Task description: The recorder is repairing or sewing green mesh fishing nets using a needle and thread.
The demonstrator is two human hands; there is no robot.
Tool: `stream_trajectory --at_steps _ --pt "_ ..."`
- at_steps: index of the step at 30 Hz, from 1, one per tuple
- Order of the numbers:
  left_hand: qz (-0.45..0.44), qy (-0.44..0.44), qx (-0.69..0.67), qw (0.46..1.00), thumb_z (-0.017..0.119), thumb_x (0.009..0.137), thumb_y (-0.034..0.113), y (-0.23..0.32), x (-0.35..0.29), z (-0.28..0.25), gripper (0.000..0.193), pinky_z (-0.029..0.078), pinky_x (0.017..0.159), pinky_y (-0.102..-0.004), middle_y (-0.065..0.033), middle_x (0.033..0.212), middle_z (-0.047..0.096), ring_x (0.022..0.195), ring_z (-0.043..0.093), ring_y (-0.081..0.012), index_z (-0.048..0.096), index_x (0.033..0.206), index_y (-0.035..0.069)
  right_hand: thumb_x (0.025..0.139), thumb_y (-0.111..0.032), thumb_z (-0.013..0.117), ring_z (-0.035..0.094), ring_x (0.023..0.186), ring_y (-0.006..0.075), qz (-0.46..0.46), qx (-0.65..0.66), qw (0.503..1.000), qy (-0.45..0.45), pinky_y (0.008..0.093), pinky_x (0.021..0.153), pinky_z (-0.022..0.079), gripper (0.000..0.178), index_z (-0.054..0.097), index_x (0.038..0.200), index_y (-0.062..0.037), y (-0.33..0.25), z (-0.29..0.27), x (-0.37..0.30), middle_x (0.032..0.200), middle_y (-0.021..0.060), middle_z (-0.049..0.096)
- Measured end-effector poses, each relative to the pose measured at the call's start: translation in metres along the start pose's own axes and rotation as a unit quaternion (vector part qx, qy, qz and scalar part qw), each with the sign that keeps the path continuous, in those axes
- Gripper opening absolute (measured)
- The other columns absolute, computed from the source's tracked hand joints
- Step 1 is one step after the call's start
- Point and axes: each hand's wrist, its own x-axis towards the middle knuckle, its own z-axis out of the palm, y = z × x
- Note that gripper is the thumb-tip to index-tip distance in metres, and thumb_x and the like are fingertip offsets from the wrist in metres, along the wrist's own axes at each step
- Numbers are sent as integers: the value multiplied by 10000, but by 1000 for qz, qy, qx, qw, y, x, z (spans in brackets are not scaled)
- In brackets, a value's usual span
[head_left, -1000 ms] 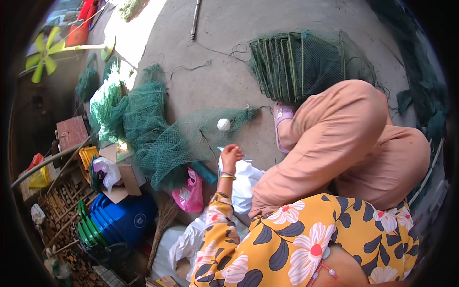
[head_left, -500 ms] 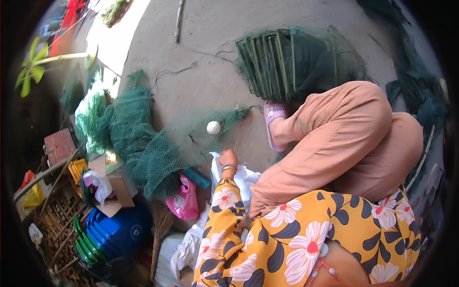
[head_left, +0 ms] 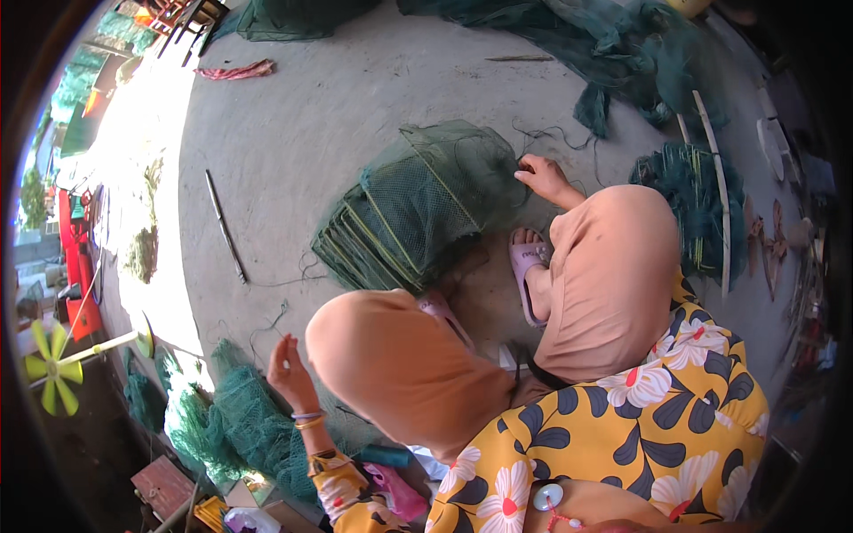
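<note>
A green folding net trap (head_left: 418, 195) with several yellowish frames lies on the floor in front of my feet, its frames stacked at the left and loose mesh spreading right. At that loose right end, my right hand (head_left: 544, 180) is closed, thumb and fingertips pinching the dark edge of the mesh. My left hand (head_left: 289, 373) is raised at the lower left beside my knee, its fingers bent and pressed together; whatever they hold, if anything, is too small to make out. Below it lies a loose heap of teal netting (head_left: 253, 417).
A second framed net (head_left: 662, 200) with a pale pole (head_left: 713, 151) lies to the right. Dark green netting (head_left: 613, 53) spreads along the far side. A thin rod (head_left: 225, 226) and a red-striped cloth (head_left: 235, 70) lie on the floor. A pink bag (head_left: 400, 493) is at the lower left.
The view has swung right and farther out. My left hand has risen from the white bag near the net heap, and my right hand has come into view at the trap's mesh. The white ball is out of sight.
</note>
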Motion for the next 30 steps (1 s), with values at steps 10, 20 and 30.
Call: stream_trajectory --at_steps 10,20,30 --pt "52 -374 -50 925 562 886 46 169 96 14 145 467 671 -221 -23 815 630 712 564 -93 656 975 -19 736 -73 645 581 809 278 -223 -173 945 168 390 729 426 258 525 961 -114 -29 8 -4 899 79 557" --pt "-152 -485 -295 809 646 850 120 143 -33 182 146 417 860 -273 -84 1254 488 1091 493 -150 698 928 8 749 -52 627 579 802 244 -208 -159 957 125 370 708 396 172 577 895 -127 -56 10 -15 876 40 561" --pt "-249 -312 -408 821 644 864 111 162 -69 224 141 404 859 -239 -54 1239 458 1072 468 -123 686 960 16 856 -98 629 583 736 140 -76 304 929 -198 273 703 477 170 658 1001 -13 -92 19 -66 841 61 634"
